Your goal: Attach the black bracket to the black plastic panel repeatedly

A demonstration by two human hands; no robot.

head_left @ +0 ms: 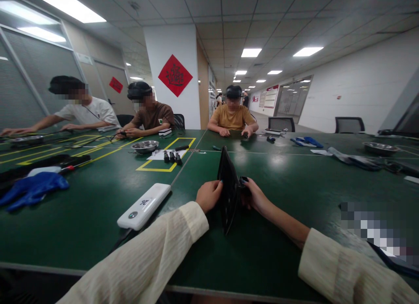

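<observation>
Between my hands a thin black panel stands on edge over the green table, turned so that I see it nearly edge-on; its exact kind I cannot make out. My left hand is closed on the panel's left side, thumb against the surface. On the right side, my right hand has its fingers curled round a small black part at the panel's back. Whether that part is fixed to the panel cannot be seen. My right fingertips are partly hidden.
A white power bank with a cable lies left of my hands. Beyond it are several black cylindrical parts and a metal bowl. Blue gloves lie at far left. Three people sit around the green table.
</observation>
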